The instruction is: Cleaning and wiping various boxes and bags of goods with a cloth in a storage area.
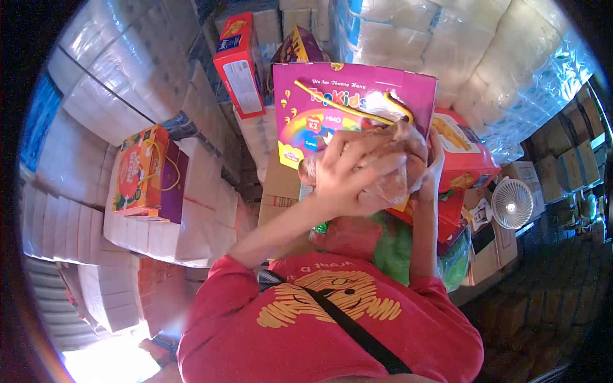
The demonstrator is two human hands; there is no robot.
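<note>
Both hands are up in front of my chest around a clear plastic bag [388, 184] with brownish contents, whose kind I cannot make out. My left hand [348, 167] lies across the bag's front, fingers bent over it. At the bag's right side, my right hand [432, 167] presses against it, its fingers partly hidden. Just behind stands a purple carton [377, 78] with a rainbow print. A yellow cord handle [341, 104] runs over its face, above the bag. The carton's lower part is hidden by the bag and hands.
Red boxes [456, 143] sit right of the carton, another red box [241, 70] behind left. An orange and purple gift box [143, 172] rests on plastic-wrapped white packs [191, 185]. A white fan [512, 203] stands right. Wrapped packs [408, 32] rise behind; a green bag [394, 246] lies below.
</note>
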